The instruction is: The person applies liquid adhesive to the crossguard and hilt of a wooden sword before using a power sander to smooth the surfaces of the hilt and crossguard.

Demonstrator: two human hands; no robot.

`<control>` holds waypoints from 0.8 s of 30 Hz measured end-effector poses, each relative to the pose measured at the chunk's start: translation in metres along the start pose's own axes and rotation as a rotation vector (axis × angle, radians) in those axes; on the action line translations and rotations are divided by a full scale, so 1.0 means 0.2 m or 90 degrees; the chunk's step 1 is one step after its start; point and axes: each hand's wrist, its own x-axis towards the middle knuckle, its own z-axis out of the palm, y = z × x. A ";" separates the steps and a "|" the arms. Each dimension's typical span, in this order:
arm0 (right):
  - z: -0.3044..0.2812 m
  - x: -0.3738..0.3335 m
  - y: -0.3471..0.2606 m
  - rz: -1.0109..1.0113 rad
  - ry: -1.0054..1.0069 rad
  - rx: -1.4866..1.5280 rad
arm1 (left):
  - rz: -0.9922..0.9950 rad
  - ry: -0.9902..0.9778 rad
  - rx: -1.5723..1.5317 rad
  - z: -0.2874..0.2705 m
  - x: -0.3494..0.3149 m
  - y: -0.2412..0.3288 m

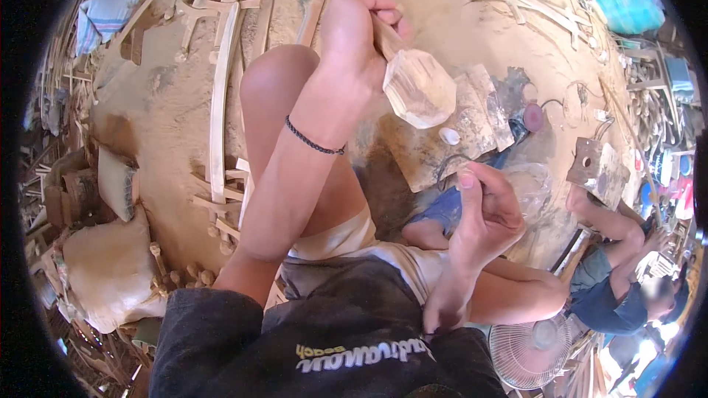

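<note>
My left hand [361, 26] grips the handle of a pale wooden piece [420, 88] with a wide, many-sided head, like a roughly cut ladle or mallet. Its head points toward the right, above a worn, dusty board [420, 155]. Lower and to the right, my right hand [487, 206] is closed in a pinch, thumb against fingers. Whatever it may hold is too small to make out. A thin dark curved strip or cord [448, 168] shows beside its fingertips. On the board lies a small whitish round thing [449, 135].
Right of the board stands a purplish disc [533, 116] with a cable. Long wooden strips [220, 103] lie on the sandy ground at left. A fan [531, 346] is at lower right, near a seated person [612, 291]. Stuffed sacks [110, 265] are at left, a turquoise bag [627, 7] far right.
</note>
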 end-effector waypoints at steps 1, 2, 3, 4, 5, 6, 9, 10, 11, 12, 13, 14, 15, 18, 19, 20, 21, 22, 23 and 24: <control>0.00 -0.01 0.00 -0.012 -0.002 -0.008 | -0.014 -0.037 -0.033 -0.01 0.01 0.01; 0.00 -0.01 0.00 -0.024 -0.005 -0.018 | -0.030 -0.075 -0.069 -0.04 0.02 0.04; 0.00 -0.01 0.00 -0.037 -0.006 -0.028 | -0.047 -0.112 -0.105 -0.06 0.02 0.07; 0.00 -0.01 0.00 -0.048 -0.016 -0.022 | -0.051 -0.127 -0.123 -0.07 0.03 0.08; 0.00 -0.01 0.00 -0.059 -0.025 -0.017 | -0.056 -0.140 -0.142 -0.08 0.02 0.09; 0.01 -0.01 0.00 -0.071 -0.035 -0.011 | -0.061 -0.154 -0.160 -0.09 0.02 0.10; 0.03 -0.02 -0.05 -0.033 -0.026 0.012 | -0.034 -0.182 -0.157 -0.10 0.03 0.12; 0.03 -0.03 -0.05 -0.033 -0.020 0.015 | -0.022 -0.180 -0.185 -0.09 0.04 0.11; 0.03 -0.03 -0.05 -0.038 -0.017 0.017 | -0.007 -0.179 -0.215 -0.09 0.04 0.10; 0.03 -0.04 -0.05 -0.042 -0.013 0.020 | -0.027 -0.184 -0.212 -0.09 0.04 0.11; 0.04 -0.05 -0.04 -0.028 -0.015 0.016 | -0.047 -0.189 -0.206 -0.11 0.05 0.14; 0.04 -0.06 -0.01 -0.015 -0.014 0.012 | -0.070 -0.197 -0.200 -0.11 0.06 0.15; 0.04 -0.05 0.01 -0.015 -0.005 0.004 | -0.049 -0.153 -0.137 -0.11 0.07 0.15; 0.04 -0.05 0.13 0.002 -0.088 -0.046 | -0.046 -0.198 -0.242 -0.13 0.08 0.10; 0.05 -0.07 0.25 0.048 -0.103 -0.052 | -0.022 -0.137 -0.169 -0.14 0.08 0.06; 0.01 -0.08 0.39 -0.068 -0.142 -0.169 | -0.005 -0.083 -0.105 -0.14 0.11 -0.02; -0.01 -0.09 0.47 -0.178 -0.191 -0.280 | -0.034 -0.072 -0.113 -0.14 0.11 -0.02; -0.04 -0.15 0.52 -0.154 -0.172 -0.404 | -0.077 -0.051 -0.130 -0.17 0.13 -0.09; -0.08 -0.18 0.54 -0.094 -0.182 -0.447 | -0.081 -0.024 -0.083 -0.08 0.04 -0.10; -0.11 -0.23 0.61 -0.022 -0.197 -0.472 | -0.074 0.019 -0.011 -0.02 -0.03 -0.12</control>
